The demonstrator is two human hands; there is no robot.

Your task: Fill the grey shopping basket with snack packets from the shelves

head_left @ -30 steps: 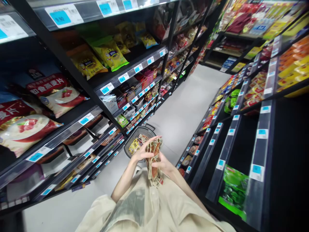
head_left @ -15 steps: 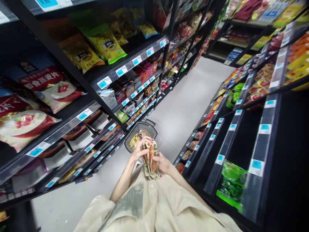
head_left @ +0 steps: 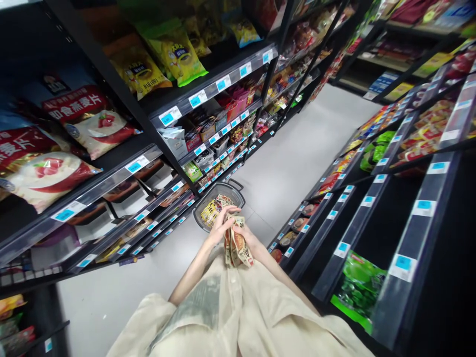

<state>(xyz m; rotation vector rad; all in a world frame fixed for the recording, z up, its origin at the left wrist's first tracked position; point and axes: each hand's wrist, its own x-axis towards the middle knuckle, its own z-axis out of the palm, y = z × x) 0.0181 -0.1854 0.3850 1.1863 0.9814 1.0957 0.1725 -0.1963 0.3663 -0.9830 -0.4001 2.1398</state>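
Several beige and brown snack packets (head_left: 237,248) are bunched together upright in front of my shirt. My left hand (head_left: 223,224) is closed on their upper left side, its fingers bent over the top. My right hand (head_left: 248,237) grips the same packets from the right, its thumb near the top edge. Just beyond my hands, a dark grey shopping basket (head_left: 238,194) stands on the floor. Inside it lie yellow packets (head_left: 210,212) and patterned beige ones (head_left: 224,200). My left hand overlaps the basket's near side in view.
Left shelves (head_left: 219,84) hold oatmeal bags (head_left: 92,119) and yellow snack bags (head_left: 180,57). A low tiered rack (head_left: 357,218) runs along my right, with a green candy bag (head_left: 359,287) near me. Grey floor (head_left: 297,139) stretches ahead between them, up to a far shelf (head_left: 394,64).
My hands have drawn closer together around the packets, and the right has moved up toward the left. The packets have turned slightly. The camera view has shifted a little left.
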